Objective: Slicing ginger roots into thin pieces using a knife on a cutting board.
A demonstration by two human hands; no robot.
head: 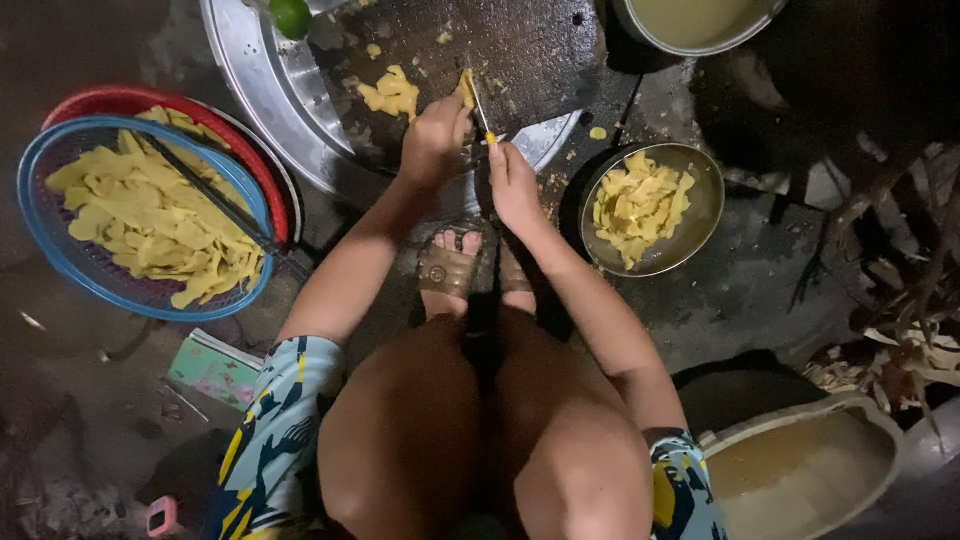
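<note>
We're squatting low over a dark, wet cutting board (520, 50) that sits on a big round metal tray (250, 80) on the floor, so everything is within arm's reach. Our left hand (435, 140) is curled shut around a yellow chunk (466, 90), pinning it to the board, probably so it doesn't slide on that slick surface. Our right hand (515, 185) is closed on the handle of a knife (480, 110), blade up against the chunk.

A little heap of cut yellow pieces (392, 93) lies just left of the chunk. More slices fill a dented metal bowl (700, 225) by the right hand, handy for dropping them in. The bulk sits in a blue mesh basket (50, 240) nested over a red one (110, 98), which would let water drain. The slices look thin, flat and a bit floppy. A green lime (291, 16) rests on the tray rim.
</note>
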